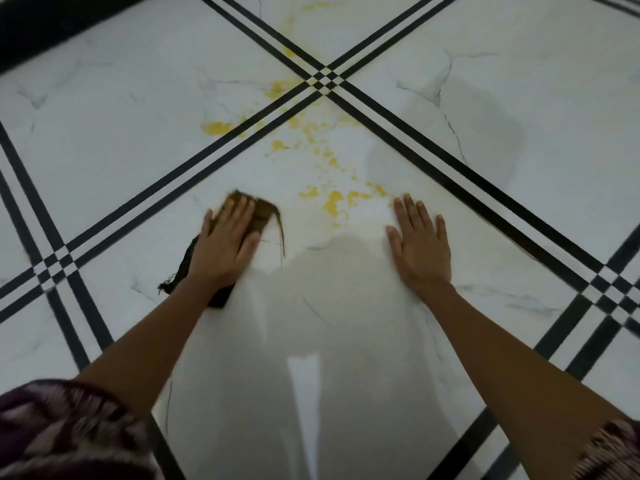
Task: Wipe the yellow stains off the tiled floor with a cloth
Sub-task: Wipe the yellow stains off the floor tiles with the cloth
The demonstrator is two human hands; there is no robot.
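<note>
Yellow stains point(333, 201) are spattered over the white marble-look tiled floor point(346, 341), running from the black line crossing at the top down to a spot just ahead of my hands. A larger yellow blot point(216, 127) lies further left. My left hand point(224, 244) presses flat on a brown and black cloth point(264, 213) with frayed edges, left of the nearest stains. My right hand point(419, 239) rests flat on the bare tile with fingers spread, just right of the stains, holding nothing.
Double black inlay lines point(450, 168) cross the floor diagonally and meet at a checkered junction point(325, 81). A dark border point(41, 26) runs along the top left. My patterned sleeves point(69, 431) show at the bottom corners.
</note>
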